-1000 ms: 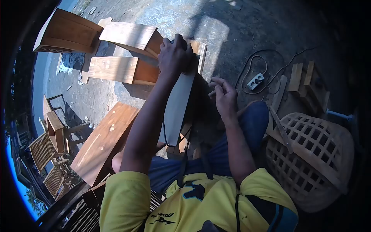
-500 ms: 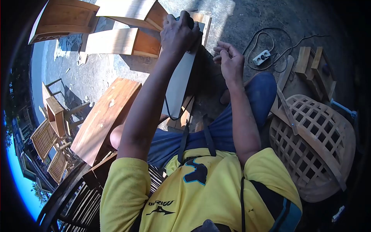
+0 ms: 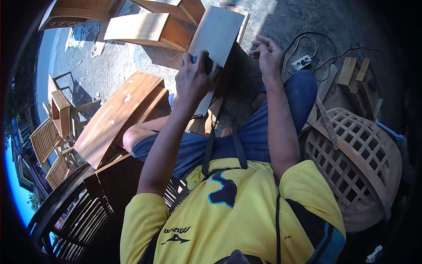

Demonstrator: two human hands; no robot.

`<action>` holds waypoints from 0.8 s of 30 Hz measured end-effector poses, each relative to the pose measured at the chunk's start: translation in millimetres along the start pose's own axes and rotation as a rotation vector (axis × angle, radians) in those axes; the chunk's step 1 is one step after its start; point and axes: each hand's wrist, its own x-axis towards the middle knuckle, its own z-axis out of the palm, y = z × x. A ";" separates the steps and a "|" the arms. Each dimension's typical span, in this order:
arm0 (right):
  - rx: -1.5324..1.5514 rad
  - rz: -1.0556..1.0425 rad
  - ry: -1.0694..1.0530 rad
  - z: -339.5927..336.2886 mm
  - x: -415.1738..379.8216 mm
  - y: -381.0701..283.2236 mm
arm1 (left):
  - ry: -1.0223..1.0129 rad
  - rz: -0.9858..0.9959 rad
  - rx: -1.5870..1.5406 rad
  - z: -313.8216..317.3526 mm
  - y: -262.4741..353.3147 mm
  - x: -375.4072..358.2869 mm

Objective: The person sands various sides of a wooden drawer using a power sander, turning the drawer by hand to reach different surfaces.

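Observation:
My left hand (image 3: 193, 79) is wrapped over a dark hand-held sander (image 3: 208, 66), most of which is hidden under the fingers. The tool rests on the pale wooden panel (image 3: 218, 35), a long flat face that slopes away from my lap. Off to the panel's right, my right hand (image 3: 269, 57) hovers in the air, fingers loosely bent and apart, holding nothing. My legs in blue trousers (image 3: 285, 101) are folded on either side of the panel's near end.
Wooden drawer-like boxes (image 3: 138, 27) stand at upper left, and a reddish wooden piece (image 3: 118, 116) lies left of my knee. On the right are a white power strip (image 3: 301, 62) with cables, stacked wooden pieces (image 3: 358, 81) and a lattice wooden panel (image 3: 351, 163). Slatted chairs (image 3: 46, 138) stand far left.
My left hand has drawn the sander back along the panel toward my body, baring its far end. My right hand stays raised and empty, its pose nearly the same.

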 end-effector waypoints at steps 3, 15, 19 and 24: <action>-0.020 -0.016 -0.024 -0.1 -4.8 1.5 | 0.024 -0.013 0.018 -2.2 -13.0 -35.0; -0.028 -0.029 -0.016 -0.8 -8.4 -0.7 | 0.032 -0.171 0.078 -15.4 -32.3 -87.0; -0.045 -0.010 -0.032 -3.5 -10.7 -6.4 | 0.003 -0.131 0.077 -7.7 -13.8 -28.6; -0.006 -0.019 -0.024 -9.6 -8.4 -3.6 | 0.024 -0.039 0.046 6.5 3.6 43.4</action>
